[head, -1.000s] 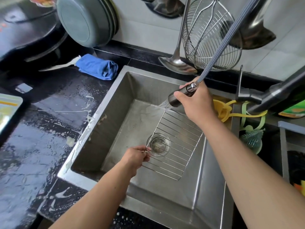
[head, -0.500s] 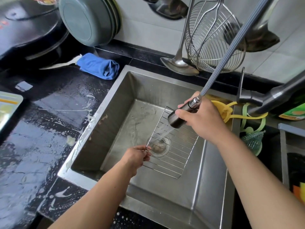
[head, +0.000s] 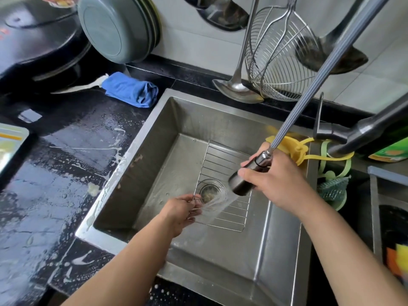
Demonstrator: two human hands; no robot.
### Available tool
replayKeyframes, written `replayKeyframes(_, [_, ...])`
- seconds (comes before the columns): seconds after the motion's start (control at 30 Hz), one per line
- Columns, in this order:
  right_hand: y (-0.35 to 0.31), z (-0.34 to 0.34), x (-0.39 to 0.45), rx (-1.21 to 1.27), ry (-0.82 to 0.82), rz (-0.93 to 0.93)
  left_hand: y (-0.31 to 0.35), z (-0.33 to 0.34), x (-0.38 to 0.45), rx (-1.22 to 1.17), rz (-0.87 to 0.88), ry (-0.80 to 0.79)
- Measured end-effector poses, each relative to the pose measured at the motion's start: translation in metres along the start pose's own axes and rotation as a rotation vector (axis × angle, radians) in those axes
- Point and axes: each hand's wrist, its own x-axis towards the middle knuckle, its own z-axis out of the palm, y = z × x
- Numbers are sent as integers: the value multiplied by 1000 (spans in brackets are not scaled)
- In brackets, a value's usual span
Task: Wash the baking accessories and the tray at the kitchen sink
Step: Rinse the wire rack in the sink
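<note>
Hands first: right hand (head: pixel 276 184) is wrapped around the dark metal pull-out spray head (head: pixel 246 180), grey ribbed hose (head: pixel 320 82) trailing up and right. Left hand (head: pixel 180 209) pinches the near-left corner of the thin wire cooling rack (head: pixel 225 188), which lies tilted in the stainless steel sink (head: pixel 154 140) over the round drain strainer (head: pixel 208 193).

Change over the last second: the spray head has swung from the rack's far edge, aimed at the sink's back floor, down toward the near-left corner. The jet now hits the wires right by the left fingers, above the drain. Left hand's grip spot is unchanged; the rack looks only slightly shifted.

Read: the rinse is sweeping the length of the rack and has reached the held end, so I'd judge this face nearly done. The other face probably needs a flip.

Outward: black counter (head: pixel 55 173) left of the sink is wet with milky streaks and suds. A pale tray (head: pixel 10 144) sits at the counter's far left edge, half out of view and apparently not washed yet. Rolled blue cloth (head: pixel 132 89) lies behind the sink's back-left corner.
</note>
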Motion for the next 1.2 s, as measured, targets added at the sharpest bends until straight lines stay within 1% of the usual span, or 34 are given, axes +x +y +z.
replayKeyframes(0.13, [3, -23, -2, -206, 155, 117, -1, -2, 0, -44, -13, -40])
replayKeyframes(0.23, [5, -31, 6, -306, 286, 158, -2, -4, 2, -55, -25, -41])
replayKeyframes(0.3, [6, -30, 16, -347, 339, 178, -2, -5, 2, -45, -29, -33])
replayKeyframes(0.4, [3, -22, 35, -299, 421, 167, -2, -5, 2, -26, -33, -30])
replayKeyframes(0.5, [-4, -8, 52, -192, 460, 100, -2, -4, 2, 12, -38, -18])
replayKeyframes(0.63, [-14, 10, 72, -47, 453, 48, -3, -5, 3, 55, -45, -10])
replayKeyframes(0.73, [-21, 19, 80, 32, 394, -11, -5, -5, 3, 99, -27, 6])
replayKeyframes(0.83, [-30, 24, 78, 35, 322, -41, -5, -4, 3, 114, -11, 18])
replayKeyframes(0.93, [-29, 29, 64, 67, 238, -18, -2, -3, 3, 57, -10, 18])
replayKeyframes(1.07, [-16, 29, 29, 61, 87, 38, 0, -3, -2, -75, 22, -45])
replayKeyframes(1.13, [-10, 26, 14, 59, 47, 58, 2, 0, -4, -122, 37, -64])
replayKeyframes(1.2, [-8, 19, 4, 29, 37, 73, 4, 0, -3, -143, 66, -35])
